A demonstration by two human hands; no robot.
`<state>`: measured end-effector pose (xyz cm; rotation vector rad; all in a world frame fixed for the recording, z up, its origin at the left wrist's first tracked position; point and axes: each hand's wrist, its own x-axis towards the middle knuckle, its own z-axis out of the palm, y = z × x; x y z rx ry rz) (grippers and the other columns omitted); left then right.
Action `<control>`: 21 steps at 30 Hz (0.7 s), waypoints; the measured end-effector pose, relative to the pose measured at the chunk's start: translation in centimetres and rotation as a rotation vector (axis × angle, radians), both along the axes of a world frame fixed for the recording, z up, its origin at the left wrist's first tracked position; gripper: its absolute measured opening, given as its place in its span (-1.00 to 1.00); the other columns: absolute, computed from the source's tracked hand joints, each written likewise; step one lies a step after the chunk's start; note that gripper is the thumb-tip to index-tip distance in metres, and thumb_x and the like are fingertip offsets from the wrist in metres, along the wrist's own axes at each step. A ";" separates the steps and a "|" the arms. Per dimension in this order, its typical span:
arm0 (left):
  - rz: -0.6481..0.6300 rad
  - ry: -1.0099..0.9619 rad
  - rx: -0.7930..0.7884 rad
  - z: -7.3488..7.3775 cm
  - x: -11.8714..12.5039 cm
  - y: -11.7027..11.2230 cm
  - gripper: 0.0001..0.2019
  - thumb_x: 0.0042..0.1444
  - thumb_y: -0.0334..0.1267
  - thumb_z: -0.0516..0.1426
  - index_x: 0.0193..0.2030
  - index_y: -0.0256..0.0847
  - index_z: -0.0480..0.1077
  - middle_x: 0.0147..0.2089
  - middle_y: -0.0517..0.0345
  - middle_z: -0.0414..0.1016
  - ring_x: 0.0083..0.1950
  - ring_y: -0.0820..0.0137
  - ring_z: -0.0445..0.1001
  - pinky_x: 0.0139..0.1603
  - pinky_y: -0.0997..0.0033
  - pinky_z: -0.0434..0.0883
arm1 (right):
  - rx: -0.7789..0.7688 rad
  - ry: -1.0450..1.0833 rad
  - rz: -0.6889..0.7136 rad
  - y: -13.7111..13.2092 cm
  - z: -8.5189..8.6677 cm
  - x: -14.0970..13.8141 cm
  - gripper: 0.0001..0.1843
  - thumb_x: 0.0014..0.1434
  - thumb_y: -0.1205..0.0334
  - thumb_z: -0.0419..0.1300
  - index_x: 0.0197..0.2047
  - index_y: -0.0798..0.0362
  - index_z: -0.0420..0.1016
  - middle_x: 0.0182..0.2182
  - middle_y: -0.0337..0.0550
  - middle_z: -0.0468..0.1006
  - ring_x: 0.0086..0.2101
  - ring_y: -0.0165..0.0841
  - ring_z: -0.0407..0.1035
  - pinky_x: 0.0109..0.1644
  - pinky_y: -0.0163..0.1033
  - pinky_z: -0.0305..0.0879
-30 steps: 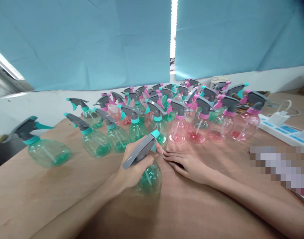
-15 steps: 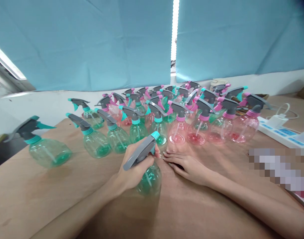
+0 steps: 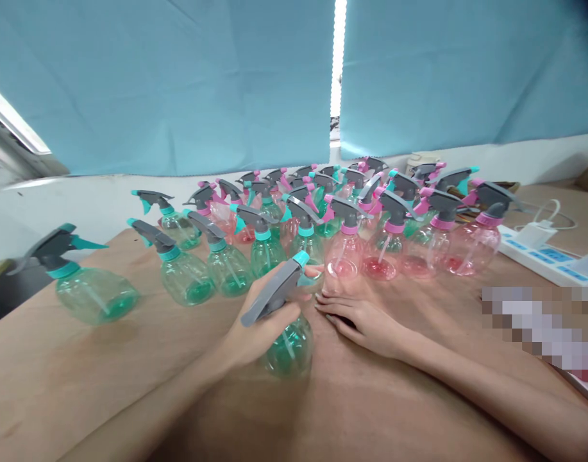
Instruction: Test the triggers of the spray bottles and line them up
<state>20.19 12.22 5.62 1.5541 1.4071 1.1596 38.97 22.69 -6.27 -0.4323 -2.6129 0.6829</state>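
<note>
My left hand (image 3: 255, 327) grips a green spray bottle (image 3: 288, 346) by its neck, under the grey trigger head (image 3: 274, 290), with a finger stretched along the teal nozzle. The bottle stands on the wooden table (image 3: 82, 372) in front of me. My right hand (image 3: 358, 321) lies flat on the table just right of the bottle, palm down, fingers spread, holding nothing.
Several green spray bottles (image 3: 226, 263) and pink spray bottles (image 3: 385, 250) crowd the back of the table. One green bottle (image 3: 89, 292) stands apart at the far left. A white power strip (image 3: 548, 256) with a plugged charger lies at the right. Blue curtains hang behind.
My left forefinger has stretched out along the bottle's nozzle. The bottle and my right hand have barely moved.
</note>
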 end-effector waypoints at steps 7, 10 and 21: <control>0.021 0.062 -0.038 -0.1 -0.3 -0.1 -0.56 -0.01 -0.36 0.08 0.07 -0.11 0.37 -0.22 0.13 0.57 -0.35 0.33 0.52 -0.39 0.43 0.38 | -0.004 0.009 0.002 -0.1 0.1 0.0 -0.57 0.31 0.32 -0.03 0.22 0.01 0.34 0.17 -0.10 0.41 0.19 -0.25 0.24 0.28 0.01 0.17; 0.007 0.030 -0.022 -0.1 -0.3 -0.1 -0.57 -0.04 -0.39 0.10 0.03 -0.13 0.38 -0.18 0.12 0.55 -0.26 0.30 0.53 -0.26 0.39 0.41 | -0.005 0.024 0.002 -0.1 0.0 0.0 -0.56 0.30 0.33 -0.01 0.21 -0.03 0.35 0.16 -0.12 0.42 0.18 -0.24 0.26 0.27 0.02 0.19; -0.010 0.094 -0.005 0.0 -0.5 -0.1 -0.59 0.01 -0.39 0.07 0.03 -0.08 0.39 -0.44 0.26 0.42 -0.54 0.44 0.37 -0.36 0.40 0.42 | -0.009 0.026 -0.006 -0.2 0.2 -0.1 -0.57 0.31 0.31 -0.01 0.21 -0.02 0.35 0.17 -0.11 0.41 0.19 -0.24 0.24 0.28 0.01 0.18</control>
